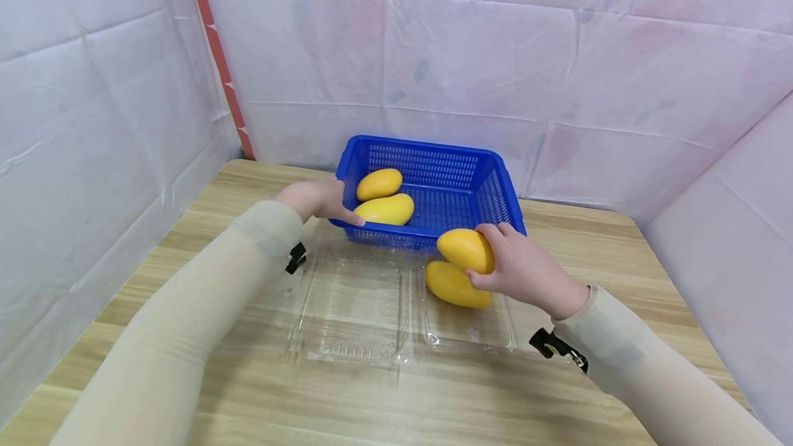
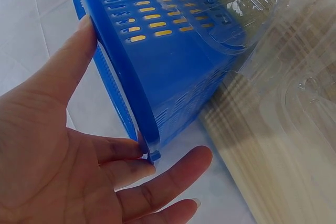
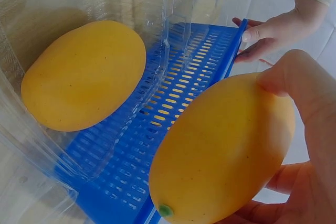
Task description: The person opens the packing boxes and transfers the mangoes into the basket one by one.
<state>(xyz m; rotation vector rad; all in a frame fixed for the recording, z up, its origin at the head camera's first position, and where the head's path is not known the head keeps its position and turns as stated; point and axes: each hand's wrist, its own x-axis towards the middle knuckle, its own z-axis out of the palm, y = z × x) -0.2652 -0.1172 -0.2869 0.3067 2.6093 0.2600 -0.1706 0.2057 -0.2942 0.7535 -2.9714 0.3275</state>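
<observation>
My right hand grips a yellow mango between thumb and fingers. It holds this mango over the near side of the basket and the right half of a clear plastic clamshell box. Inside that half lies a second mango, partly covered by the held one in the head view. At the left corner of the blue plastic basket, my left hand holds the rim, thumb on one side and fingertips at the corner. Two more mangoes, one behind and one in front, lie in the basket's left part.
The clamshell's other half lies open to the left, against the basket's near side. A wooden table carries everything. White sheeting hangs behind and on both sides, with a red strip in the left corner.
</observation>
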